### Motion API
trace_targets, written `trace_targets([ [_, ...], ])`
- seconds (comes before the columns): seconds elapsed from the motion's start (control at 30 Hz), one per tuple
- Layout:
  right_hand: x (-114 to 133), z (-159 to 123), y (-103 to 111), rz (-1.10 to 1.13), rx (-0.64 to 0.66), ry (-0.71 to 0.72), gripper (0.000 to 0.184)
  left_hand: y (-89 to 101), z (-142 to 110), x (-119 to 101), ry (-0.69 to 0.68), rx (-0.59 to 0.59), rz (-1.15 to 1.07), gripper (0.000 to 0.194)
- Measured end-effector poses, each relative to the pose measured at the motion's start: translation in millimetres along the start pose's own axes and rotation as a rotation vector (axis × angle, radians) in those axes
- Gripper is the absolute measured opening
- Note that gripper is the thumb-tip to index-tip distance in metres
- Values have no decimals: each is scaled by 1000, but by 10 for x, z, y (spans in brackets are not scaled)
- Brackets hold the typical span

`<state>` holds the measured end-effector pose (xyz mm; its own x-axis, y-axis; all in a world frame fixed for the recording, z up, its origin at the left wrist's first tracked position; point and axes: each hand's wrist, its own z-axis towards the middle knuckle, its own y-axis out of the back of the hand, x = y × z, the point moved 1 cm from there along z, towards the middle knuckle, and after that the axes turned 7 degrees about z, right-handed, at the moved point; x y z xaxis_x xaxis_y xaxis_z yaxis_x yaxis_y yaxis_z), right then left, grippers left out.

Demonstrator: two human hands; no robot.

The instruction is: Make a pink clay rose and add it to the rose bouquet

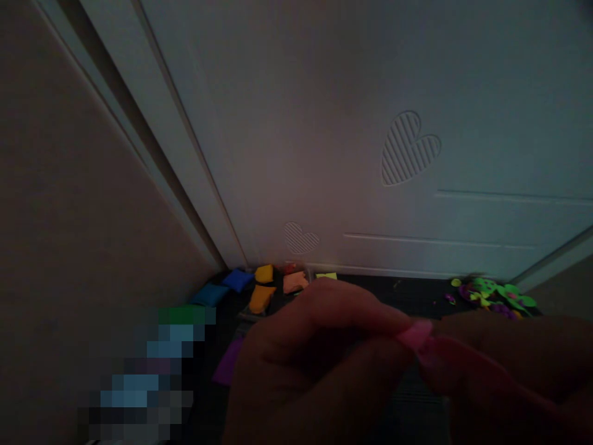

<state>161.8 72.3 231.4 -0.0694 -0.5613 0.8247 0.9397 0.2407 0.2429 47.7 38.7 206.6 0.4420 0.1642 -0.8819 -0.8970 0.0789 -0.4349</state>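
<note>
In the dim head view, my left hand (301, 364) is at the lower middle, its thumb and forefinger pinched together. Between those fingertips is the end of a small pink piece (417, 335) of soft, clay-like material. My right hand (523, 346) comes in from the lower right and grips the same piece beside the left fingertips. The pink stuff runs as a thin, twisted strip across the right fingers. Darkness hides much of the right hand, so its finger outlines are hard to make out. Both hands are raised above the dark surface, close to the camera.
A white door-like panel (324, 154) with heart patterns stands behind. Along its foot lie blue (238, 280), orange (262, 299) and peach (295, 282) clay-like pieces. A pile of green and purple shapes (498, 296) sits at right. A plain wall (69, 216) rises at left; pixelation covers the lower left.
</note>
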Motion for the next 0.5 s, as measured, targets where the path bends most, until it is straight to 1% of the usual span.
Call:
trace_targets([
  [0.1,-139,10,-1,8,-11,171,32,-1,10,8,28,27,-46,8],
  [0.2,-255,-43,11,38,-19,258,20,6,8,15,38,71,-77,9],
  [0.23,-253,-69,11,53,-19,257,19,9,5,16,41,77,-84,9],
  [0.3,-167,-120,-17,86,-11,211,17,12,-4,16,48,78,-91,9],
  [0.43,181,-164,-174,162,-3,104,15,14,-6,15,50,70,-95,8],
  [0.5,274,-153,-204,173,-31,71,14,18,0,18,54,77,-105,8],
])
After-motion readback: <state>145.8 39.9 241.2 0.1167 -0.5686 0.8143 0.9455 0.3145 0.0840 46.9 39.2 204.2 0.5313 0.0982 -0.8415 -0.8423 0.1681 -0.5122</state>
